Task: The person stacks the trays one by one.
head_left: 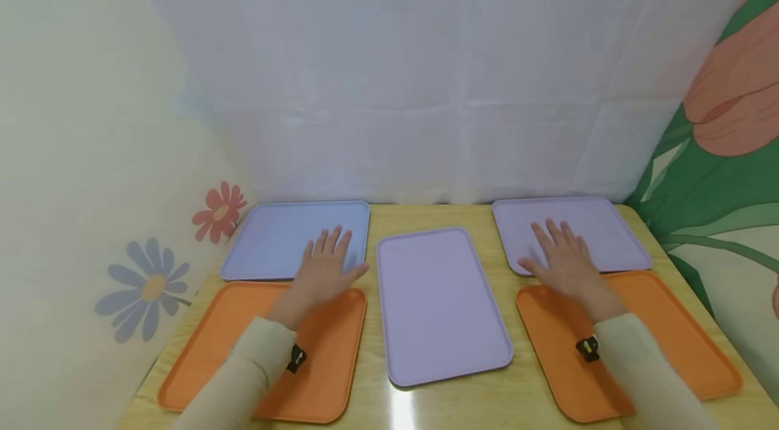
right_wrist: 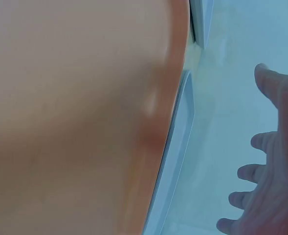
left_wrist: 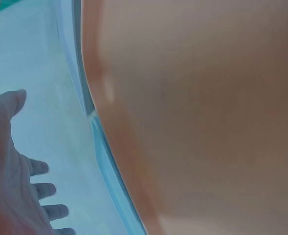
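Note:
My left hand [head_left: 325, 272], fingers spread and palm down, hovers over the line where a light blue tray [head_left: 274, 241] meets an orange tray [head_left: 213, 342]. On the other side, my right hand [head_left: 566, 268] is likewise spread, its fingers over a lilac tray [head_left: 608, 241] and its wrist over a second orange tray [head_left: 675, 335]. Neither hand holds anything. Both wrist views show the fingers apart, with an orange tray [left_wrist: 207, 122] filling much of the left wrist view and another orange tray [right_wrist: 75, 98] much of the right. Between the hands lies an upright-set lilac tray [head_left: 441, 308].
The trays lie on a light wooden table [head_left: 435, 215]. A white cloth [head_left: 426, 78] hangs behind its far edge. Flower-patterned walls stand close on the left [head_left: 91, 180] and right [head_left: 730, 213]. A small black device [head_left: 296, 358] sits at the left wrist, another [head_left: 587, 349] at the right.

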A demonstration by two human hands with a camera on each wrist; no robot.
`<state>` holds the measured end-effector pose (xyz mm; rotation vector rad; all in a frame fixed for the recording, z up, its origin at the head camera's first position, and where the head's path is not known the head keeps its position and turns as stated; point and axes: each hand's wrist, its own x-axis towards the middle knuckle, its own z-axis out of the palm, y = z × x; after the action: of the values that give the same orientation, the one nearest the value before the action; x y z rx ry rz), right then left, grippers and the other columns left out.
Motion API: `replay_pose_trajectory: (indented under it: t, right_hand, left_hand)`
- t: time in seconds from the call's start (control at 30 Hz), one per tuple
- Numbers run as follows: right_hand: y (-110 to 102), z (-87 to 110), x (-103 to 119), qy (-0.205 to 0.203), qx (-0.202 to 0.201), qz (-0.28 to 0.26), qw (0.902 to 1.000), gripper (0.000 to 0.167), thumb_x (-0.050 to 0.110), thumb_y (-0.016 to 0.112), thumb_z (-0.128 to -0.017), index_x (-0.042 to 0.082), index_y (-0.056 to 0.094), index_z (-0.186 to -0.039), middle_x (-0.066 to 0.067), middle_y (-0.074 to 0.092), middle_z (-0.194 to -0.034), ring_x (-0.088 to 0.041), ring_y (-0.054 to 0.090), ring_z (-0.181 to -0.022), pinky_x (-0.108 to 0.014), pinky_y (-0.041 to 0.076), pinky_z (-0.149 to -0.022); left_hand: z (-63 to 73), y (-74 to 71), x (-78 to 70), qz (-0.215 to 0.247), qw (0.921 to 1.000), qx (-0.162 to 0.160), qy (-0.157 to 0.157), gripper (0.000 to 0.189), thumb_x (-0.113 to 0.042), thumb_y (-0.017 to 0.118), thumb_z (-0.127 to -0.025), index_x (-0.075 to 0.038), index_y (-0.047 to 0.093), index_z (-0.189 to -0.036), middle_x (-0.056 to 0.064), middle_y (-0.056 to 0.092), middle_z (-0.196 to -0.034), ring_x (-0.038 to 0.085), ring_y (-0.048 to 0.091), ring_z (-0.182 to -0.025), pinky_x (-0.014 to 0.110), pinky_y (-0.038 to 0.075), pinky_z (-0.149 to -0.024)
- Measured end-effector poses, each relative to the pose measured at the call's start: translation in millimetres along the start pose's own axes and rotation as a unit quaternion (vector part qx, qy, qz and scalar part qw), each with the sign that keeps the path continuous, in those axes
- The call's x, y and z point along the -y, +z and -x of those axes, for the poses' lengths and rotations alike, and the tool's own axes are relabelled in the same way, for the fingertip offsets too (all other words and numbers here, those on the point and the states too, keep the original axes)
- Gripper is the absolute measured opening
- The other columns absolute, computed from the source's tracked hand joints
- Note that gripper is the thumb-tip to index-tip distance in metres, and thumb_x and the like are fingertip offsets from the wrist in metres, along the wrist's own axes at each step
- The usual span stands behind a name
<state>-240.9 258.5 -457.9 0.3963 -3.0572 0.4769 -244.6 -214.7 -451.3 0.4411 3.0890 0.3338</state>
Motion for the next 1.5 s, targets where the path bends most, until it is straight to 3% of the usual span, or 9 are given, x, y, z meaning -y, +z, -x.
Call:
replay_pose_trajectory:
  t: [0.23,0.47,0.7,0.93,1.07,1.2,1.37,1.5]
  right_hand:
    - [4,-0.8,15,-0.028,-0.021,-0.015,0.9993,0.082,0.050,0.057,-0.100,-0.001,0.028,-0.157,-0.032,0.027,-0.157,-0.055,0.023,-0.142,-0.073,0.023,-0.113]
    - [9,-7.6,29,-0.053,-0.023,-0.035,0.9977,0.073,0.041,0.061,-0.100,-0.004,0.038,-0.152,-0.034,0.045,-0.141,-0.053,0.041,-0.129,-0.067,0.035,-0.108]
    - [20,-17.6,39,-0.052,0.003,-0.066,0.9965,0.068,0.038,0.061,-0.101,-0.007,0.041,-0.149,-0.034,0.047,-0.138,-0.050,0.044,-0.128,-0.065,0.040,-0.106]
    - [29,-25.9,50,-0.038,0.038,-0.089,0.9946,0.059,0.034,0.060,-0.101,-0.004,0.047,-0.144,-0.025,0.057,-0.127,-0.041,0.056,-0.118,-0.058,0.047,-0.101]
    - [32,-30.8,57,-0.049,0.042,-0.097,0.9932,0.051,0.027,0.062,-0.098,-0.007,0.055,-0.135,-0.024,0.063,-0.119,-0.038,0.061,-0.109,-0.055,0.051,-0.096]
    - [37,-34.0,62,-0.059,0.051,-0.089,0.9929,0.044,0.023,0.064,-0.096,-0.009,0.060,-0.125,-0.019,0.067,-0.104,-0.033,0.064,-0.096,-0.052,0.053,-0.089]
    - [43,-35.2,66,-0.059,0.071,-0.065,0.9936,0.030,0.020,0.066,-0.094,-0.004,0.065,-0.112,-0.008,0.065,-0.088,-0.024,0.061,-0.082,-0.045,0.053,-0.080]
    - [45,-35.6,70,-0.049,0.079,-0.063,0.9936,0.021,0.016,0.066,-0.092,0.000,0.064,-0.105,-0.007,0.065,-0.087,-0.023,0.060,-0.081,-0.044,0.053,-0.078]
  left_hand:
    - [4.2,4.7,-19.6,0.033,0.9994,0.001,-0.007,0.084,-0.055,0.054,-0.099,0.007,0.034,-0.152,0.031,0.037,-0.151,0.049,0.036,-0.138,0.065,0.034,-0.111]
    - [7.9,9.5,-39.8,0.083,0.9959,0.026,-0.026,0.079,-0.044,0.064,-0.094,0.013,0.041,-0.144,0.033,0.045,-0.143,0.047,0.045,-0.132,0.059,0.041,-0.109]
    - [11.8,16.2,-55.4,0.142,0.9867,0.061,-0.050,0.081,-0.037,0.074,-0.090,0.012,0.041,-0.145,0.032,0.049,-0.140,0.046,0.055,-0.123,0.056,0.048,-0.103]
    - [15.2,20.7,-63.5,0.149,0.9846,0.074,-0.055,0.074,-0.029,0.078,-0.087,0.015,0.047,-0.138,0.031,0.056,-0.134,0.043,0.058,-0.120,0.054,0.050,-0.101]
    - [15.7,21.7,-66.3,0.142,0.9862,0.071,-0.047,0.062,-0.024,0.082,-0.083,0.014,0.055,-0.125,0.025,0.065,-0.114,0.032,0.064,-0.099,0.050,0.055,-0.090]
    - [14.9,23.7,-68.9,0.131,0.9870,0.077,-0.052,0.050,-0.021,0.083,-0.082,0.009,0.059,-0.113,0.015,0.065,-0.096,0.023,0.058,-0.081,0.043,0.055,-0.075]
    - [13.1,25.0,-73.6,0.125,0.9876,0.084,-0.045,0.035,-0.015,0.082,-0.081,0.005,0.062,-0.101,0.009,0.061,-0.088,0.021,0.055,-0.074,0.037,0.052,-0.066]
    - [10.3,27.0,-78.0,0.099,0.9901,0.088,-0.047,0.038,-0.013,0.082,-0.079,0.008,0.062,-0.103,0.013,0.062,-0.091,0.023,0.055,-0.077,0.039,0.053,-0.070]
